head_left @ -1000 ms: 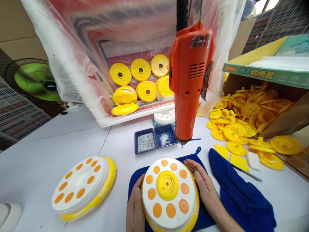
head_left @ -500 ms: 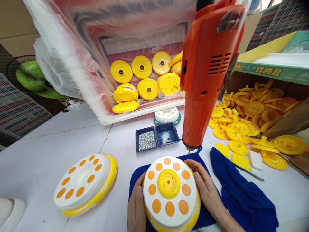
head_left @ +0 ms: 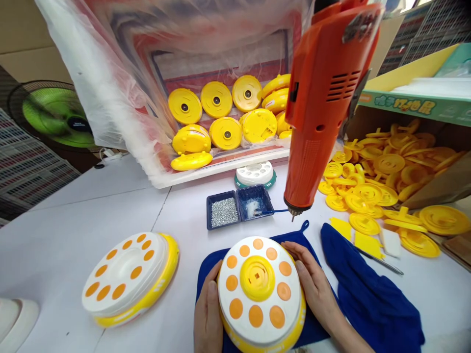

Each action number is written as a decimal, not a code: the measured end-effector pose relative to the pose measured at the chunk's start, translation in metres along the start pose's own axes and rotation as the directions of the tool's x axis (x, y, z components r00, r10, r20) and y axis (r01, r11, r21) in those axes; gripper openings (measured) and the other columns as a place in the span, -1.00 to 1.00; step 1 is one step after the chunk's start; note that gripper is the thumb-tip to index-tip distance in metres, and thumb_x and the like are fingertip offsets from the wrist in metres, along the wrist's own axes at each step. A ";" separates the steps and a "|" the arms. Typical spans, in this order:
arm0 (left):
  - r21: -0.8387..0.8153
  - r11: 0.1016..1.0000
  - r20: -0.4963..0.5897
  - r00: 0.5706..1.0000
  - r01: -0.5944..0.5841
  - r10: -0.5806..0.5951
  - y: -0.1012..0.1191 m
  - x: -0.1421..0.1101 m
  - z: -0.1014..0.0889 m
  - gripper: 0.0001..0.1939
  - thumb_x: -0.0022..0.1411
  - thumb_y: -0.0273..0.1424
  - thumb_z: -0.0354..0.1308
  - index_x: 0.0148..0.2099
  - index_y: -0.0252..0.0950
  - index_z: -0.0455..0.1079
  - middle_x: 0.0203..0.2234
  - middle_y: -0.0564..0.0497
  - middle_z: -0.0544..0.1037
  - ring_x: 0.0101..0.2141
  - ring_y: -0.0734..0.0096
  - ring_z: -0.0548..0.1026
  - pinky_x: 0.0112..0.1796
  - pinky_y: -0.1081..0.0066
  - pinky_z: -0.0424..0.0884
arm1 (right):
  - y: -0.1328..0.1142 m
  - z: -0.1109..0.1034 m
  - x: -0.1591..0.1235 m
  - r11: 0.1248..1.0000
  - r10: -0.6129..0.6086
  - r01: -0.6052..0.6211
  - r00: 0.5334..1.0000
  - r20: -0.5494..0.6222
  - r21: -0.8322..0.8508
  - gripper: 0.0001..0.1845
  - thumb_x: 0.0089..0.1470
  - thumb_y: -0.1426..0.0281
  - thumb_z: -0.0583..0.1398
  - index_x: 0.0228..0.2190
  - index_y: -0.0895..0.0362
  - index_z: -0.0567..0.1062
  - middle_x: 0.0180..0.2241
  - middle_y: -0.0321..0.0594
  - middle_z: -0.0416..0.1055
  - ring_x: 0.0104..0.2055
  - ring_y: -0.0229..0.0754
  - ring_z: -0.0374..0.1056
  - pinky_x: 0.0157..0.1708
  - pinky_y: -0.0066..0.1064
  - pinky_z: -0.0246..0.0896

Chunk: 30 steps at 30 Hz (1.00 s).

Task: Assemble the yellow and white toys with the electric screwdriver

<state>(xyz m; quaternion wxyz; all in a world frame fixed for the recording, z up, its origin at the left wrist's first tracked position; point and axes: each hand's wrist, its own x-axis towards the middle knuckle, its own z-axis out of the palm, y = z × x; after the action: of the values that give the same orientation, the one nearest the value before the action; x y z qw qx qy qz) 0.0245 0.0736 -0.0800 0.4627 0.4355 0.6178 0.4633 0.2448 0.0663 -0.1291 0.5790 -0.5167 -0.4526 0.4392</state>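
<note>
A round toy unit (head_left: 259, 294) with a white top, orange dots and a yellow centre cap sits on a blue cloth pad (head_left: 206, 267) right in front of me. My left hand (head_left: 208, 311) presses flat against its left side. My right hand (head_left: 312, 284) cups its right side, fingers wrapped along the rim. An orange electric screwdriver (head_left: 320, 108) hangs tilted above the table, its bit just above and right of the unit, with no hand on it.
A second white and yellow unit (head_left: 128, 277) lies to the left. A blue two-part tray (head_left: 239, 210) holds screws. Yellow discs (head_left: 371, 191) spill from a cardboard box at right; a bagged box of yellow shells (head_left: 221, 122) stands behind. Dark blue cloth (head_left: 371, 294) and tweezers lie right.
The hanging screwdriver has swung to the right and nearer the camera. Both hands stay on the unit, which has turned slightly on the pad.
</note>
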 end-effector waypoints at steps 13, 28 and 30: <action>0.028 1.000 -0.016 1.000 -0.009 0.010 0.004 -0.003 0.002 -0.41 0.29 0.06 -0.08 0.13 -0.23 0.35 0.04 -0.05 0.53 0.09 0.09 0.40 0.06 0.19 0.35 | -0.002 -0.001 -0.001 1.000 0.019 -0.019 1.000 -0.008 -0.020 -0.63 0.29 0.11 0.02 0.05 -0.04 0.32 0.10 -0.13 0.37 0.15 -0.02 0.28 0.14 -0.18 0.18; 0.037 0.999 -0.023 0.999 -0.031 0.032 0.006 -0.003 0.003 -0.45 0.29 0.03 -0.06 0.11 -0.23 0.38 0.01 -0.04 0.55 0.07 0.08 0.42 0.05 0.19 0.35 | -0.003 -0.001 -0.001 0.998 0.040 -0.040 0.999 -0.017 -0.038 -0.59 0.27 0.08 0.01 0.05 -0.01 0.33 0.11 -0.07 0.34 0.16 0.05 0.26 0.19 -0.01 0.08; 0.025 0.999 -0.018 1.000 -0.022 0.022 0.006 -0.003 0.003 -0.45 0.29 0.03 -0.06 0.12 -0.21 0.38 0.01 -0.03 0.55 0.06 0.08 0.43 0.05 0.19 0.35 | -0.003 -0.001 -0.001 0.998 0.040 -0.040 0.999 -0.014 -0.039 -0.59 0.27 0.08 0.01 0.05 -0.02 0.33 0.10 -0.09 0.34 0.16 0.05 0.26 0.19 -0.02 0.09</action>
<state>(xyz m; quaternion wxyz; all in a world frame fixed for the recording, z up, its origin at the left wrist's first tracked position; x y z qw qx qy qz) 0.0284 0.0722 -0.0742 0.4465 0.4437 0.6227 0.4647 0.2456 0.0648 -0.1261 0.5628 -0.5399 -0.4470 0.4382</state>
